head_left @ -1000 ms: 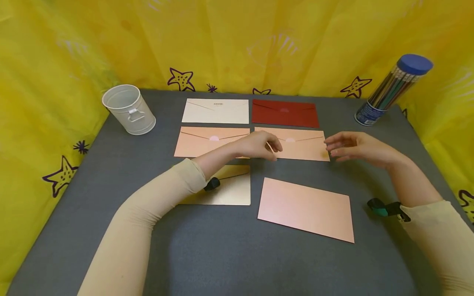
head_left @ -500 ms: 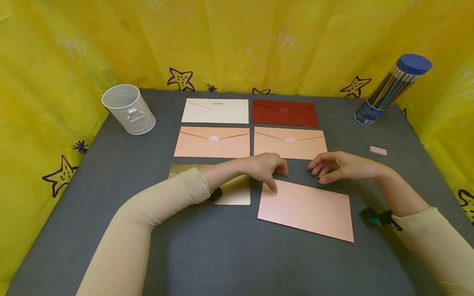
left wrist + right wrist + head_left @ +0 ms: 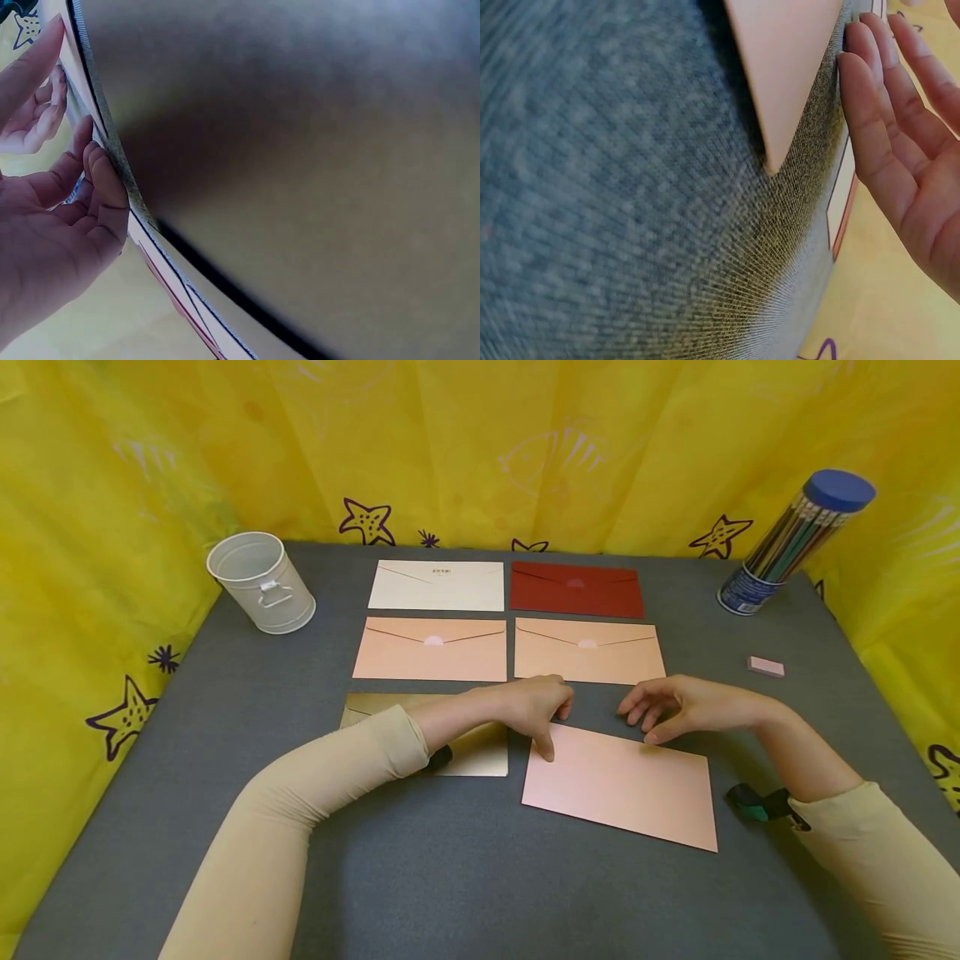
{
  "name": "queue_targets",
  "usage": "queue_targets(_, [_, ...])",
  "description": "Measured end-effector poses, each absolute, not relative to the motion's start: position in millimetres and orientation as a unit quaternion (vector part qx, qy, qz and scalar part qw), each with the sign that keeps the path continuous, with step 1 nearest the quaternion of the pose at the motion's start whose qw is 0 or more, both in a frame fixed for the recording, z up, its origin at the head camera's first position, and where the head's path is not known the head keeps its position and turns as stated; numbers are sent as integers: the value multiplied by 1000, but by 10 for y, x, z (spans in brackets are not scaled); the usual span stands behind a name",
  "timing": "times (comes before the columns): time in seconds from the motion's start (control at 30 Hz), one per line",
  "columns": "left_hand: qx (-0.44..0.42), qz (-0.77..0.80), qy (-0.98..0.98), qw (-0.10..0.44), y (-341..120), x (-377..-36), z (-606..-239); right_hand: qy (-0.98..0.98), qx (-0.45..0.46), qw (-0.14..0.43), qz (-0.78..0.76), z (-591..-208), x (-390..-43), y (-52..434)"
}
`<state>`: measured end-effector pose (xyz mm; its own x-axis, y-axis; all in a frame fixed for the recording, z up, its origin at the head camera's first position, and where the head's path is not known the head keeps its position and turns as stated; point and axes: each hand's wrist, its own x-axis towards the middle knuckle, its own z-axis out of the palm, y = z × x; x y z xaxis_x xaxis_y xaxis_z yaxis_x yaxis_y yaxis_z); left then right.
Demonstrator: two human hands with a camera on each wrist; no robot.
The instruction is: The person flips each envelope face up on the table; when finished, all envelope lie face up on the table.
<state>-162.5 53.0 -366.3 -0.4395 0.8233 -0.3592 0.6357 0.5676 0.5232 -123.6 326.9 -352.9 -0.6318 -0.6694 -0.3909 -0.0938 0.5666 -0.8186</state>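
Observation:
A plain pink envelope (image 3: 622,785) lies slightly askew on the grey table (image 3: 465,877), nearest to me. My left hand (image 3: 536,706) hovers at its far left corner, fingers bent down, and one fingertip (image 3: 547,752) touches the envelope. My right hand (image 3: 675,706) rests at the envelope's far edge with relaxed fingers and holds nothing. The right wrist view shows straight fingers (image 3: 900,135) beside the envelope's corner (image 3: 787,67). In the left wrist view, the left fingers (image 3: 97,195) touch the surface.
A gold envelope (image 3: 480,752) lies under my left forearm. Behind it are two peach envelopes (image 3: 431,649) (image 3: 588,652), a white one (image 3: 437,585) and a red one (image 3: 576,589). A white bucket (image 3: 262,581) stands back left, a pencil tube (image 3: 795,539) back right, a pink eraser (image 3: 765,666) nearby.
Both hands have drawn back toward me from the right peach envelope to the far edge of the pink one. The eraser has come into view.

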Motion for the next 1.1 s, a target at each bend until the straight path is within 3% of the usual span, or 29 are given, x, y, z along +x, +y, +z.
queue_targets(0.37, [433,139,842,289,521,-1619,-3671,809,-233,365,-397,-3548,-1226,3270])
queue_targets(0.63, [428,143,840,300,503,-1656,-3638,799,-232,414,-370,-3543,-1210,3338])
queue_targets(0.9, [381,222,833,334,425,-1773,-3504,798,-253,390,-385,-3505,-1252,3467])
queue_targets(1.1, [296,382,780,397,312,-1945,-3456,804,-224,372,-405,-3450,-1304,3570])
